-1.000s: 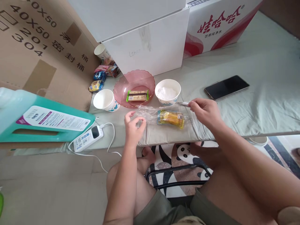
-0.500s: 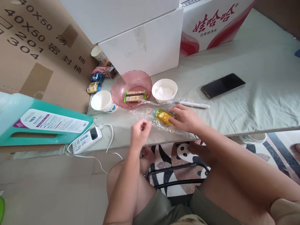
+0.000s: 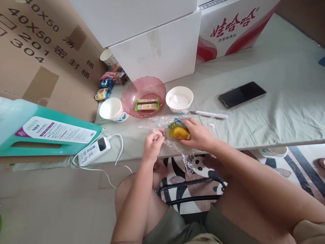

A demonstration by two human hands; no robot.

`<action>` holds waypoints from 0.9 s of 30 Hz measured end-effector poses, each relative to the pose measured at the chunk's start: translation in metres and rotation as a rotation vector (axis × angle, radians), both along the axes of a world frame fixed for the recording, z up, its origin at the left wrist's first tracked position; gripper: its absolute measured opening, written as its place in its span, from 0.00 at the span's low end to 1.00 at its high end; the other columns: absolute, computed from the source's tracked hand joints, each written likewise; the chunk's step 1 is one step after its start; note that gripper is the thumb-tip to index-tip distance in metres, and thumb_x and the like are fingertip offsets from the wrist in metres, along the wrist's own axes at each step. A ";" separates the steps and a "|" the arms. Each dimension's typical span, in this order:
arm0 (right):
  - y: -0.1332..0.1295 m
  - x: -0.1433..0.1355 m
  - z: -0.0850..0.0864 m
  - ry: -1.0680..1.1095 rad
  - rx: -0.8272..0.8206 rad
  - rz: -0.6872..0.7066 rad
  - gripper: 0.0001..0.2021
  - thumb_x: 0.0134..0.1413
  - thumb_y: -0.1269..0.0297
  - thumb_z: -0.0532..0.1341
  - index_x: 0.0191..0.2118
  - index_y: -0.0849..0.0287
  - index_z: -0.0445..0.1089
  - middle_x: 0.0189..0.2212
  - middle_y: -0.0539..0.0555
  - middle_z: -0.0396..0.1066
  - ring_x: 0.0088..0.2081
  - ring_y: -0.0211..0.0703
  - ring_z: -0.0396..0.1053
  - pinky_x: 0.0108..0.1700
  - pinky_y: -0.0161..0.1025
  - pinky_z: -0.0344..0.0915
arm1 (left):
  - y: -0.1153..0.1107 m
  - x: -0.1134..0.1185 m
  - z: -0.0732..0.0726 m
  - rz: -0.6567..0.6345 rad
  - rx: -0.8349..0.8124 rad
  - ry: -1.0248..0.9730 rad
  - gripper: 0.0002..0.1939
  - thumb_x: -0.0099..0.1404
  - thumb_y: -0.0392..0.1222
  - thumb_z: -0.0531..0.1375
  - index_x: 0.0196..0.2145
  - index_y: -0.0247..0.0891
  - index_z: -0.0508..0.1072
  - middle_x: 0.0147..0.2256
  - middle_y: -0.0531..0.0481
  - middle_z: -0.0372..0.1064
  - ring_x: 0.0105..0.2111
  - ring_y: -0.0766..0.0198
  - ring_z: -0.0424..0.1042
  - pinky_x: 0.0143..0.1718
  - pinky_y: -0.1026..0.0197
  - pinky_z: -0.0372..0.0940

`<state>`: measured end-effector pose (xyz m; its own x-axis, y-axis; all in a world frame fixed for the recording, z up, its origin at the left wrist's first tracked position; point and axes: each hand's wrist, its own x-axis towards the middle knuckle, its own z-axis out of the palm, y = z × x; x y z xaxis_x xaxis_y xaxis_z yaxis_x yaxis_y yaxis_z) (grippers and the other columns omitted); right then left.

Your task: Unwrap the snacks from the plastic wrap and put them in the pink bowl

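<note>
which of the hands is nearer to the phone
Right. The right hand is on the yellow packet, left of the phone and nearer the table's front edge; the left hand, at the clear plastic, is farther left.

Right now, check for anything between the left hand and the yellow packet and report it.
Only clear plastic film visibly lies between the left hand, which pinches some of it, and the yellow packet gripped by the right hand. Whether film also covers the packet is unclear.
</note>
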<state>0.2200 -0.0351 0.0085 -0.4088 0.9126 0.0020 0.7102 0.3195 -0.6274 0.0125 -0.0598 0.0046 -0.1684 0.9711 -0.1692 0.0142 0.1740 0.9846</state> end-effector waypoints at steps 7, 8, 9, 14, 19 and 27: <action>-0.001 0.012 0.012 0.365 -0.194 0.100 0.25 0.49 0.54 0.67 0.51 0.57 0.64 0.40 0.57 0.73 0.39 0.52 0.73 0.41 0.48 0.70 | 0.005 -0.011 0.018 0.263 -0.044 -0.528 0.10 0.40 0.38 0.64 0.20 0.38 0.65 0.29 0.53 0.70 0.41 0.55 0.78 0.39 0.56 0.74; -0.001 0.014 0.016 0.442 -0.217 0.101 0.24 0.50 0.52 0.67 0.50 0.56 0.64 0.39 0.56 0.73 0.38 0.51 0.73 0.39 0.47 0.70 | 0.006 -0.014 0.019 0.303 -0.057 -0.537 0.10 0.41 0.38 0.64 0.21 0.38 0.65 0.28 0.53 0.70 0.40 0.56 0.78 0.38 0.57 0.73; -0.002 0.017 0.021 0.510 -0.220 0.088 0.25 0.50 0.50 0.68 0.50 0.56 0.65 0.39 0.56 0.73 0.38 0.50 0.73 0.38 0.46 0.70 | 0.007 -0.016 0.018 0.334 -0.076 -0.541 0.09 0.41 0.38 0.64 0.22 0.38 0.65 0.27 0.54 0.69 0.38 0.57 0.78 0.37 0.58 0.73; 0.000 0.021 0.059 0.415 -0.093 -0.245 0.23 0.50 0.48 0.68 0.47 0.56 0.68 0.35 0.54 0.74 0.33 0.48 0.71 0.32 0.44 0.67 | 0.004 -0.025 0.019 0.299 -0.205 -0.541 0.09 0.41 0.38 0.62 0.24 0.38 0.67 0.27 0.54 0.70 0.33 0.60 0.77 0.33 0.60 0.70; 0.051 -0.031 0.091 0.222 0.221 -0.213 0.25 0.48 0.53 0.70 0.51 0.56 0.68 0.39 0.57 0.75 0.39 0.52 0.72 0.39 0.48 0.69 | -0.002 -0.026 0.024 0.100 -0.233 -0.508 0.11 0.41 0.40 0.66 0.21 0.38 0.66 0.26 0.53 0.70 0.31 0.62 0.75 0.31 0.62 0.69; 0.053 -0.072 0.114 0.227 0.304 -0.006 0.18 0.58 0.52 0.64 0.49 0.56 0.73 0.45 0.58 0.77 0.47 0.54 0.75 0.53 0.55 0.71 | -0.006 -0.035 0.030 -0.057 -0.157 -0.687 0.07 0.43 0.38 0.65 0.19 0.37 0.69 0.27 0.50 0.69 0.42 0.50 0.77 0.39 0.51 0.73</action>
<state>0.1480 0.0175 0.1224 -0.3619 0.8585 0.3633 0.5664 0.5121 -0.6457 -0.0229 -0.0662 0.0346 0.0773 0.9306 -0.3579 -0.5882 0.3324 0.7372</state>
